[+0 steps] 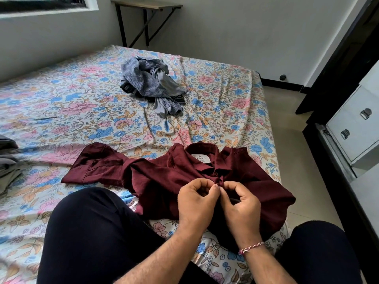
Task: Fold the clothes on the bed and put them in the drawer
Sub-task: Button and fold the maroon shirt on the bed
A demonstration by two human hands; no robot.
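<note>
Both hands met at the maroon shirt front, L hand & R hand pinching its placket just below the collar. Shirt lay on bed; unfolded clothes pile at 12 o'clock, drawer unit at 3.

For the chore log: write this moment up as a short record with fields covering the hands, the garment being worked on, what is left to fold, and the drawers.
left hand: left hand pinches the maroon shirt at its front placket
right hand: right hand pinches the same spot, fingertips meeting the left's
garment: maroon shirt lies spread on the floral bedsheet, collar away from the person, one sleeve out to the left
waiting: crumpled pile of blue-grey clothes farther up the bed
drawers: white drawer unit at right, drawers look closed
stage: apparently buttoning; not yet folded
</note>
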